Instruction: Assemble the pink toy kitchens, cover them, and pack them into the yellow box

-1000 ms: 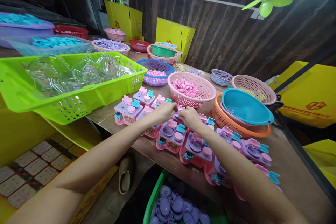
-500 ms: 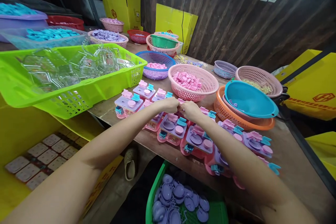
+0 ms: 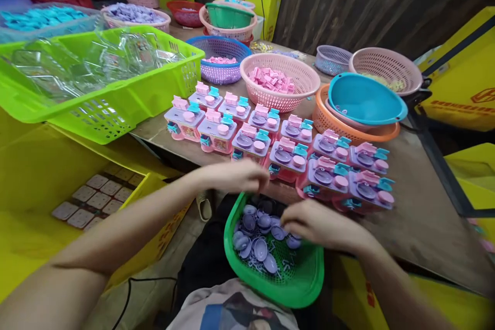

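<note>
My left hand [image 3: 245,175] hovers by the table's front edge, just above the rim of a green basket [image 3: 270,289]. Its fingers look bent, but motion smears them. Over the basket's right side is my right hand [image 3: 315,221], fingers pointing down at the small purple toy pans [image 3: 260,249]; blur hides whether it grips one. Small hook-shaped purple pieces lie among the pans. Two rows of toy stoves [image 3: 288,157], pink with purple tops, stand along the table edge. Those in the middle and right carry a purple pan; several at the left end show none.
A lime-green crate [image 3: 104,118] of clear plastic packaging stands at left. Behind the stoves is a pink basket [image 3: 280,100] of pink pieces, beside a blue bowl [image 3: 367,100] stacked in an orange basket [image 3: 332,124]. A yellow carton [image 3: 31,175] is below left.
Both hands have left the stoves and come back toward me, the right one to the green basket. They have moved apart. The view has tipped downward, showing more of the basket.
</note>
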Tool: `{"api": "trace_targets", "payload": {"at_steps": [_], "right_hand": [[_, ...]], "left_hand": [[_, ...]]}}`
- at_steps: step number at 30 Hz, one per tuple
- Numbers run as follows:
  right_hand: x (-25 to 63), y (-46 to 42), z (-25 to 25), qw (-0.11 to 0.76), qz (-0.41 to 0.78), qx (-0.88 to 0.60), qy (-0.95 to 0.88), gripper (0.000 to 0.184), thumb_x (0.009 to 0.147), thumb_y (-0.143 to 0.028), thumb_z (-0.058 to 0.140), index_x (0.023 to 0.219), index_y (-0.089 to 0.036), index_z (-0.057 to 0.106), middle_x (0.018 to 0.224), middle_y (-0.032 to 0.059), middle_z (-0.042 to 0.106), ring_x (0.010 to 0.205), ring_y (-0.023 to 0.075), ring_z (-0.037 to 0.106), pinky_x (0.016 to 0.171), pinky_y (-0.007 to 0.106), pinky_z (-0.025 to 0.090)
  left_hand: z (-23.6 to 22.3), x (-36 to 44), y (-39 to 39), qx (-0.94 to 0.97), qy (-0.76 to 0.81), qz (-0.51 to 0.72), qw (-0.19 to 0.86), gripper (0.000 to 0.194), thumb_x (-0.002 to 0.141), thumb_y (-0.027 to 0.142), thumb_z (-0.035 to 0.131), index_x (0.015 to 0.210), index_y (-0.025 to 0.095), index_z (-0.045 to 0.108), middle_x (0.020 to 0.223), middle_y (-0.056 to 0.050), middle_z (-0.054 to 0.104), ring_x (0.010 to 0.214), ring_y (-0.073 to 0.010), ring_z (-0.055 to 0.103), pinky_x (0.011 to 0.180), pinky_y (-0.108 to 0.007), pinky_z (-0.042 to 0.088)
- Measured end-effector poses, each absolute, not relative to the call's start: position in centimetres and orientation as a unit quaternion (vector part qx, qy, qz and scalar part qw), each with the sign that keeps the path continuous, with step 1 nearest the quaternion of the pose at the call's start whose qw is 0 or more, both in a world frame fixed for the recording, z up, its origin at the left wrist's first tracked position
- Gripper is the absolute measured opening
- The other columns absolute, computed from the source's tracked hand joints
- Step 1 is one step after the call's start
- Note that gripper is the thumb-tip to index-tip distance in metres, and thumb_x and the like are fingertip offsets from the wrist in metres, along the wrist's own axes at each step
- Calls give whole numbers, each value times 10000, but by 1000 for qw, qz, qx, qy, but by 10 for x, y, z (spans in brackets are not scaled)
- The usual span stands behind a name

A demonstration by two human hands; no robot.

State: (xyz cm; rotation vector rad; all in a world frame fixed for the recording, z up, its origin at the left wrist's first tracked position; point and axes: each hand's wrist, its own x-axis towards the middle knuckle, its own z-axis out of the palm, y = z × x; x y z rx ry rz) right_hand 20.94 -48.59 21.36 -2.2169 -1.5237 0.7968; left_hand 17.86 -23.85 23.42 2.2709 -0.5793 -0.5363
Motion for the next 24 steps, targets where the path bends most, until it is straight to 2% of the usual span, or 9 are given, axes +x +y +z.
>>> {"api": "trace_targets", "payload": {"at_steps": [2, 3, 5, 8, 10, 13, 20, 24], "right_hand": [[185, -509, 167, 34, 342, -815, -467, 110, 732, -206, 627, 820, -223, 690, 739, 7, 688, 714, 172, 635, 631, 240, 430], [177, -516, 144, -22, 358, -838, -411, 146, 688, -199, 668, 832, -197, 690, 789, 49, 696, 758, 209, 648, 645, 258, 440], [167, -522, 108, -57, 339, -871, -350, 218, 709, -170, 635, 923, -142, 667, 901, 134, 686, 843, 264, 648, 684, 300, 451], [159, -518, 84, -40, 302, -897, -321, 276, 807, -166, 506, 1066, -162, 602, 1013, 145, 656, 936, 259, 628, 742, 313, 450], [156, -510, 79, -28, 290, -902, -318, 277, 828, -159, 464, 1066, -200, 599, 1011, 115, 659, 952, 245, 624, 759, 304, 447], [152, -497, 75, -16, 287, -900, -328, 280, 810, -125, 470, 1022, -226, 623, 985, 88, 672, 945, 232, 628, 767, 287, 447], [152, -491, 57, -26, 270, -911, -310, 417, 820, -13, 316, 1129, -144, 563, 968, 163, 668, 903, 270, 642, 724, 345, 465], [157, -492, 50, -19, 285, -904, -317, 383, 821, -23, 334, 1022, -166, 627, 974, 144, 671, 906, 250, 640, 742, 323, 456]], "left_hand": [[198, 156, -263, 863, -261, -338, 269, 203, 725, 128, 518, 820, 213, 676, 743, -1, 682, 660, -140, 593, 619, -199, 435], [178, 149, -275, 867, -263, -370, 203, 149, 719, 162, 549, 780, 198, 681, 707, -15, 681, 639, -157, 600, 600, -212, 442], [141, 146, -297, 885, -242, -370, 148, 144, 727, 167, 539, 732, 147, 682, 689, -70, 680, 632, -193, 619, 587, -242, 455], [103, 155, -321, 916, -199, -327, 122, 208, 758, 150, 498, 856, 104, 675, 845, -146, 687, 768, -242, 651, 652, -280, 485], [89, 162, -332, 930, -174, -308, 105, 241, 763, 125, 498, 939, 90, 659, 931, -181, 674, 855, -267, 649, 706, -311, 496], [76, 169, -343, 938, -141, -306, 82, 230, 749, 77, 521, 929, 71, 663, 949, -218, 665, 891, -292, 646, 738, -347, 504], [59, 173, -346, 940, -108, -308, 102, 245, 694, 40, 583, 914, 102, 671, 976, -184, 672, 932, -274, 635, 772, -330, 497], [61, 176, -340, 934, -105, -313, 136, 250, 643, 53, 622, 879, 119, 676, 946, -150, 686, 907, -267, 636, 768, -316, 487]]}}
